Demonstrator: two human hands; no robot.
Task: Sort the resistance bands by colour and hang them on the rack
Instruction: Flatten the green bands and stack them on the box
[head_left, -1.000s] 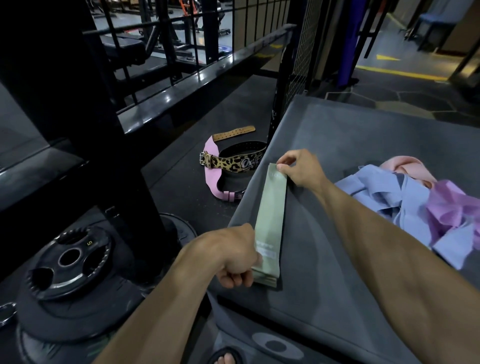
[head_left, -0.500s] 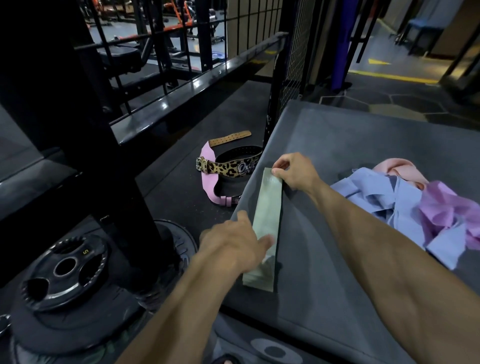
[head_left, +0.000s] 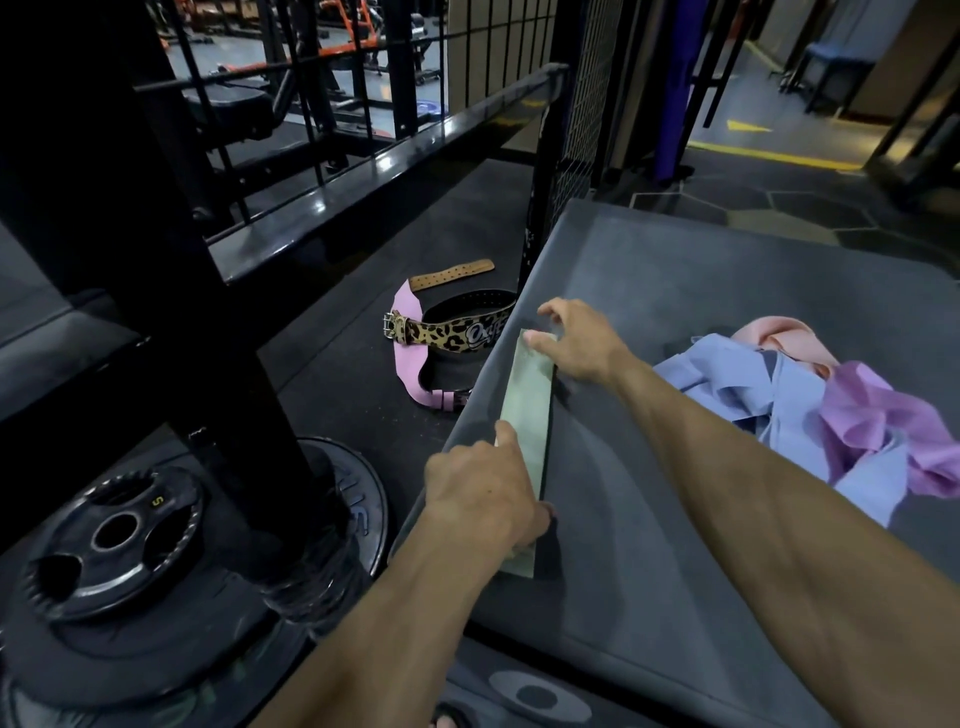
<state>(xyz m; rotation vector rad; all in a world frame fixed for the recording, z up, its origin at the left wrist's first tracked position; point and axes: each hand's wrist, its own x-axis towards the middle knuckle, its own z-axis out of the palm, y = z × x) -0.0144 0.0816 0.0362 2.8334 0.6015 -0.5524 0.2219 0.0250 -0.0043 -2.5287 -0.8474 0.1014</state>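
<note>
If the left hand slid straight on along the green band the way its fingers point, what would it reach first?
Probably the right hand, which touches the far end of the green band. The left hand presses the near part; only bare band lies between them.

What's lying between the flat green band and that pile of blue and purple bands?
Between the flat pale-green band and the heap of blue and purple bands, the head view shows bare grey padded platform, crossed only by the right forearm.

green band (head_left: 527, 415): 1 | blue bands (head_left: 769, 395): heap, uncountable | lifting belts (head_left: 457, 332): 2 | hands: 2
</note>
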